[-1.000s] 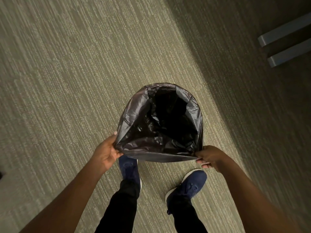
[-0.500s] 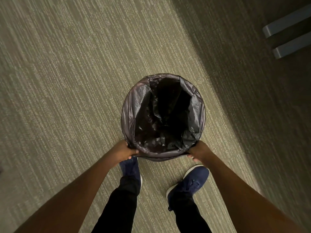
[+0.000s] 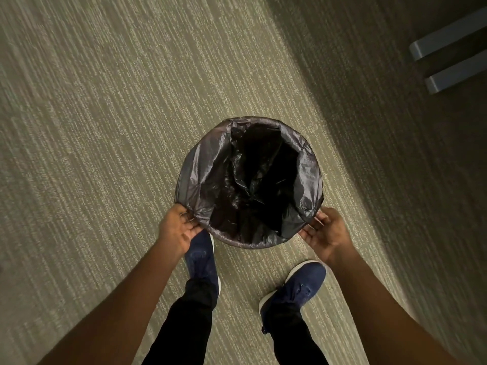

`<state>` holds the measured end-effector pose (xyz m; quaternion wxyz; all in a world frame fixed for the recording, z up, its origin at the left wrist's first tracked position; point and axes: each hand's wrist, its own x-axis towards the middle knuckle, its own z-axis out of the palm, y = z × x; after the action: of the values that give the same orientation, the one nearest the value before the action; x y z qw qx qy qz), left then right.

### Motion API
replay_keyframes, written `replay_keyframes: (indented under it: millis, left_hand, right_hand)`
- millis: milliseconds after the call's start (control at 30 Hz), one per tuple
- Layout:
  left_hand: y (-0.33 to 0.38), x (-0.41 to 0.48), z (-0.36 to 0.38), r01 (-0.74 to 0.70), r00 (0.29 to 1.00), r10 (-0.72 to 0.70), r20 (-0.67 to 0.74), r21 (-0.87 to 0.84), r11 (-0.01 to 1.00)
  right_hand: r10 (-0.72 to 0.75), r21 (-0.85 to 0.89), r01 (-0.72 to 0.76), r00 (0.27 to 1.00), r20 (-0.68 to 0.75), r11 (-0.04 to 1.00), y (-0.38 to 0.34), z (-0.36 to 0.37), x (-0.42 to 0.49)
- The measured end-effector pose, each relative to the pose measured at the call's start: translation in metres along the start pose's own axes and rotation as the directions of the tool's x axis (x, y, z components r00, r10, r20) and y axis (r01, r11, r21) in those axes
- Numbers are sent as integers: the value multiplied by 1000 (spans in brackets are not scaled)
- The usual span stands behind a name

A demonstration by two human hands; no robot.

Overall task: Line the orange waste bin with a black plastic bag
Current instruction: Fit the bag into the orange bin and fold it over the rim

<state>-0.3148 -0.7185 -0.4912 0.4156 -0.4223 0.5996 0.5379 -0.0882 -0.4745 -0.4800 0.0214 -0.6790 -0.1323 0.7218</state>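
Note:
A black plastic bag (image 3: 205,175) stands on the carpet right in front of me, its mouth stretched round and folded outward over a circular rim. The orange waste bin is entirely hidden under the bag, so I see no orange. My left hand (image 3: 179,227) is at the near-left of the rim, fingers spread, with the fingertips touching the folded edge. My right hand (image 3: 324,230) is at the near-right of the rim, fingers extended toward the bag's edge and holding nothing.
My feet in dark blue shoes (image 3: 201,259) (image 3: 297,285) stand just behind the bag on the striped beige carpet (image 3: 105,127). Two grey bars (image 3: 448,40) (image 3: 456,75) lie on the shadowed floor at the upper right.
The bag's near edge, pinched straight between both hands a second ago, now lies round over the rim. Both hands have loosened their grip and their fingers have spread.

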Motion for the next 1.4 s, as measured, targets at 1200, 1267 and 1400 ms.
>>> replay_keyframes:
  millis: [1200, 1267, 1400]
  left_hand:
    - [47, -63, 45, -84, 990, 34, 134, 386, 918]
    - [48, -65, 47, -97, 988, 29, 149, 470, 877]
    - [47, -76, 49, -181, 974, 90, 209, 473, 862]
  right_hand:
    - [-155, 136, 216, 921, -358, 967, 1, 70, 0]
    - [-138, 130, 199, 918, -372, 971, 2, 67, -3]
    - [-173, -35, 171, 937, -303, 985, -11, 53, -11]
